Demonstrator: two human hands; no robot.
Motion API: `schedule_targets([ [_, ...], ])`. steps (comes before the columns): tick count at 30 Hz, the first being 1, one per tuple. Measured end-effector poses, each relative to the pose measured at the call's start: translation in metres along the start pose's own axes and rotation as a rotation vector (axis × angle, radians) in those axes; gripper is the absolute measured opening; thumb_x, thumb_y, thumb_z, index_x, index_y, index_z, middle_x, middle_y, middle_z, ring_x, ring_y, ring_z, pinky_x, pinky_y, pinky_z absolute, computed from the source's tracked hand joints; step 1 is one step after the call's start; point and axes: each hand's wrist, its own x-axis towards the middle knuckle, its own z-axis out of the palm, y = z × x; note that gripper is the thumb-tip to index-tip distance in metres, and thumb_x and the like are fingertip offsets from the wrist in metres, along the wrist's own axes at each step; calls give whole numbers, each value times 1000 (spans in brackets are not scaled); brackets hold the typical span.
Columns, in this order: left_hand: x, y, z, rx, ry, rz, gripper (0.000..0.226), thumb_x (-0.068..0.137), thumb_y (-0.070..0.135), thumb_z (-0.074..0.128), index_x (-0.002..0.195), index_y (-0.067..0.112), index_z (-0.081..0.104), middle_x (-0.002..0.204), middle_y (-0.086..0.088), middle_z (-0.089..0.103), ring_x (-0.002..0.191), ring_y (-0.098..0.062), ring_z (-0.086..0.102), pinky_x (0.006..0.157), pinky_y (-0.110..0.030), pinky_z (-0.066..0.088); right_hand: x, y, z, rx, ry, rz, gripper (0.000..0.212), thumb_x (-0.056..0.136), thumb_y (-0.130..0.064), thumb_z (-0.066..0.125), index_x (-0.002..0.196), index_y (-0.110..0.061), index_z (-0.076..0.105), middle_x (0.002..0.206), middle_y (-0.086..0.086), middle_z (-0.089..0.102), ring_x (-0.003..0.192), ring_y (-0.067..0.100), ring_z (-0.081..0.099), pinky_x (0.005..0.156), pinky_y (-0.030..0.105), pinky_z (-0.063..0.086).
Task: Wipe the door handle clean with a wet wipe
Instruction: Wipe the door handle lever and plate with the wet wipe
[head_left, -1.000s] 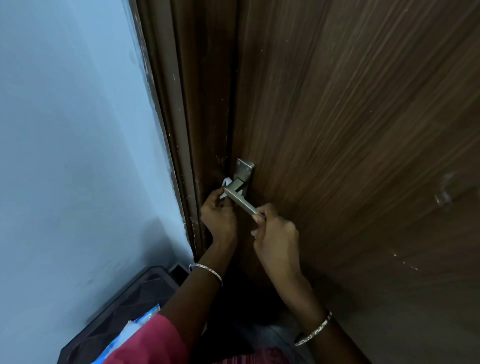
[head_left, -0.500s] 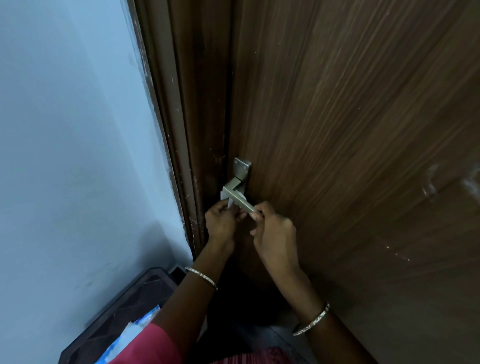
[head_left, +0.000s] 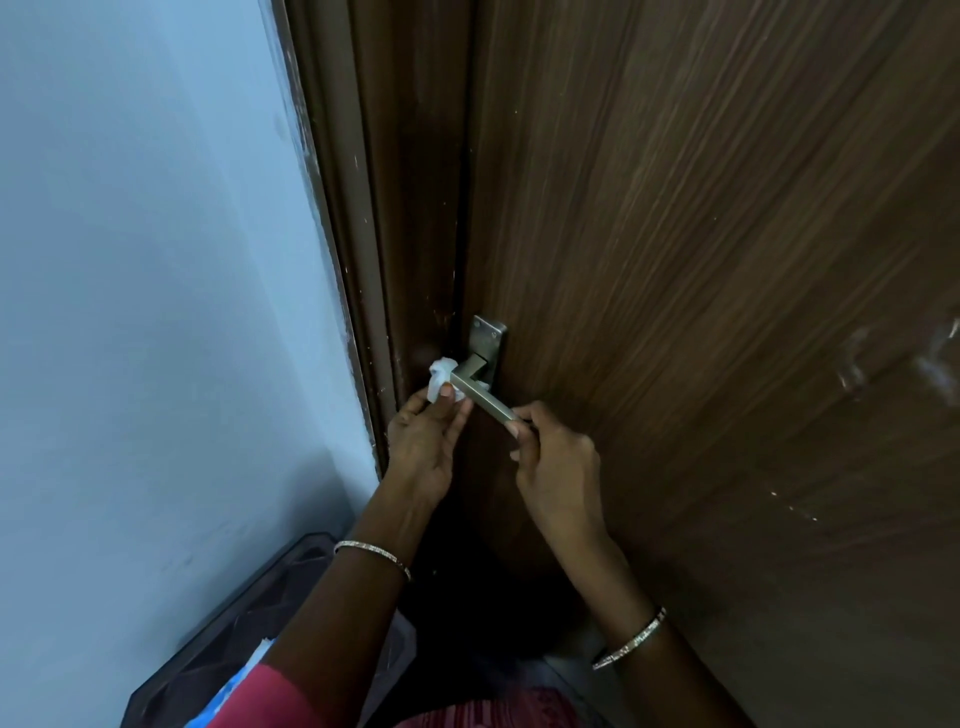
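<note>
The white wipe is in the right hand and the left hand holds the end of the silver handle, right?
Swapped. The head view shows the left hand pressing the crumpled white wipe, while the right hand holds the silver metal handle's end.

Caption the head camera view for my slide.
Left hand presses white wet wipe to silver metal door handle; right hand steadies its tip.

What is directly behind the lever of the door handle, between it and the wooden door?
Behind the lever a metal backplate is fixed to the door. Its upper part shows; its lower part is covered by the lever. The wet wipe in the left hand covers the lever's corner.
</note>
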Motion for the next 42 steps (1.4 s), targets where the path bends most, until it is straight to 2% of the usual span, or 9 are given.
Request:
schedule_targets([
  [3, -10, -7, 2, 74, -12, 17, 26, 93, 3, 61, 118, -4, 64, 116, -19, 69, 106, -26, 69, 77, -25, 61, 0, 2, 1, -17, 15, -8, 14, 101, -28, 51, 111, -28, 61, 91, -7, 75, 75, 0, 71, 57, 0, 35],
  [9, -33, -37, -7, 205, -177, -12, 14, 90, 11, 67, 100, 6, 77, 108, -16, 75, 99, -23, 73, 77, -23, 58, -1, -2, -6, -53, 65, -41, 18, 100, -27, 53, 116, -25, 63, 97, -2, 77, 84, 14, 74, 66, 25, 54],
  [13, -31, -29, -13, 265, -205, -31, 20, 90, 13, 69, 108, 6, 75, 113, -15, 74, 104, -24, 72, 78, -24, 58, -2, -5, -7, 57, 85, -18, 18, 100, -24, 57, 114, -22, 68, 103, -3, 76, 89, 9, 72, 72, 23, 56],
  [16, -32, -25, -11, 287, -227, -65, 19, 90, 12, 68, 107, 7, 76, 114, -15, 74, 105, -23, 72, 79, -23, 58, 0, -5, -9, 346, 52, 156, 17, 96, -24, 64, 109, -19, 75, 109, -2, 75, 94, 7, 71, 84, 27, 59],
  [22, -36, -12, -13, 471, -334, -111, 22, 94, 18, 63, 111, 8, 74, 115, -14, 74, 106, -23, 71, 81, -23, 57, 10, -1, -17, 1474, -313, 887, 32, 97, -34, 60, 119, -12, 71, 121, 17, 72, 110, 27, 69, 97, 40, 54],
  [28, -33, 18, 0, 790, -146, 42, 36, 86, 45, 67, 84, 12, 80, 79, -13, 77, 67, -21, 75, 59, -25, 59, 16, -1, -18, 1726, -279, 1074, 11, 88, -5, 66, 96, 0, 73, 105, 22, 71, 98, 30, 68, 84, 41, 62],
  [33, -23, 29, 11, 730, 18, -34, 44, 93, 50, 58, 103, 10, 72, 94, -10, 76, 80, -24, 74, 62, -32, 61, 14, 4, -19, 1758, -282, 1039, 14, 90, 0, 63, 99, 3, 73, 102, 16, 76, 104, 25, 67, 84, 35, 61],
  [36, -22, 21, 15, 710, 22, -72, 46, 89, 53, 62, 108, 11, 72, 103, -9, 76, 94, -26, 73, 71, -35, 62, 10, 4, -23, 1713, -243, 953, 21, 92, 1, 60, 110, 4, 70, 120, 16, 72, 115, 25, 65, 90, 34, 57],
  [42, -16, 16, 22, 682, 68, 6, 30, 86, 39, 71, 98, 12, 74, 104, -10, 75, 89, -19, 71, 69, -29, 60, -13, -6, -28, 1000, 97, 459, 20, 90, -5, 70, 104, -16, 79, 106, -4, 79, 103, 6, 73, 89, 23, 58],
])
